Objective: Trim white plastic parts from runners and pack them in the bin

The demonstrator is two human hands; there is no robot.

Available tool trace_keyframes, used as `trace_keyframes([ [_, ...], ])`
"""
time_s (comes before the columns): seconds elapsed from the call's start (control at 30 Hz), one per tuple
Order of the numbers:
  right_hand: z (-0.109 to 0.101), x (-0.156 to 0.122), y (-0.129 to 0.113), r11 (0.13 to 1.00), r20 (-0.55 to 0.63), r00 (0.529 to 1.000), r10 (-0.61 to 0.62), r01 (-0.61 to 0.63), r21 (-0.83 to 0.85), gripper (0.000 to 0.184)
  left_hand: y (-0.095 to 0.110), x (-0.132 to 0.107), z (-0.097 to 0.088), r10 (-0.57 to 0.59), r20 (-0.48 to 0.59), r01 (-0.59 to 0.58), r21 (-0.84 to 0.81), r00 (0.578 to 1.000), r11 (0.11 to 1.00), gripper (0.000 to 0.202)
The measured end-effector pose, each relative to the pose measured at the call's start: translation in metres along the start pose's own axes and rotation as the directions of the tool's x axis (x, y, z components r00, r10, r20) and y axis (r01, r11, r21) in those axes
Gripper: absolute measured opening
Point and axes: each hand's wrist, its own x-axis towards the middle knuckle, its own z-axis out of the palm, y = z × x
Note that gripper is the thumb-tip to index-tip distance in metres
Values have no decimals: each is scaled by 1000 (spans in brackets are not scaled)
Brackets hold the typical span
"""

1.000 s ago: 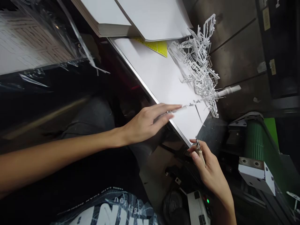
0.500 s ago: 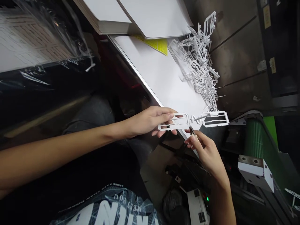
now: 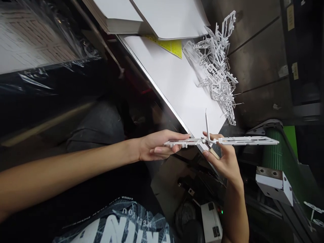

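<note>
My left hand [image 3: 162,145] pinches one end of a white plastic frame piece [image 3: 248,140], which is turned nearly edge-on. Two flat frames lie in line, joined at a small hub, and a thin white stem rises from the middle. My right hand [image 3: 225,157] grips a small cutting tool [image 3: 214,152] with a pale handle and dark metal tip. That tip meets the piece at the central joint. Fingers of the right hand lie close under the right-hand frame; whether they touch it I cannot tell.
Tangled white plastic pieces [image 3: 220,71] are heaped on the white tabletop [image 3: 172,81]. A yellow set square [image 3: 173,47] lies partly under a stack of white sheets [image 3: 174,20]. At the right is a green conveyor belt [image 3: 274,152] with a metal block [image 3: 274,184]. Plastic-wrapped goods [image 3: 43,40] stand at left.
The white piece has been turned from face-on to nearly edge-on, its stem now pointing up. My left hand has shifted down and slightly left. The tool tip has moved to the central joint.
</note>
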Motion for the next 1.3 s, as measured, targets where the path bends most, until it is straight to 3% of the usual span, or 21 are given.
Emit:
trace_keyframes([
  [0.17, -3, 4, 11, 995, 37, 995, -97, 96, 39, 52, -10, 3, -5, -19, 113, 24, -47, 993, 999, 54],
  [0.3, -4, 8, 17, 984, 13, 985, -173, 172, 47, 50, -14, 4, -6, -2, 137, 20, -124, 991, 992, 50],
  [0.47, -7, 10, 16, 977, 52, 978, -200, 195, 89, 53, -19, 6, -5, -90, 133, 102, -82, 987, 991, 59],
  [0.67, -3, 9, 17, 964, -15, 971, -239, 239, 117, 30, -16, 5, -2, -60, 54, 65, -100, 997, 993, 48],
  [0.77, -3, 7, 17, 970, 2, 973, -230, 229, 85, 26, -13, 4, -3, -42, 80, 50, -97, 996, 994, 45],
  [0.9, -7, 8, 15, 978, 8, 978, -209, 209, 30, 35, -13, 5, -3, -23, 108, 32, -84, 994, 996, 41],
  [1.07, -9, 9, 12, 979, 42, 978, -204, 203, 27, 40, -18, 7, -4, -65, 118, 71, -44, 991, 997, 44],
  [1.17, -8, 7, 13, 981, 16, 981, -195, 194, 14, 26, -18, 9, -7, -74, 121, 77, -27, 990, 997, 39],
  [1.23, -7, 5, 14, 987, -51, 987, -155, 154, -38, 19, -15, 10, -11, -41, 109, 39, 19, 993, 999, 40],
  [1.3, -5, 4, 12, 995, -98, 993, -69, 62, -74, 20, -11, 8, -14, 112, 36, -116, 132, 993, 984, 50],
])
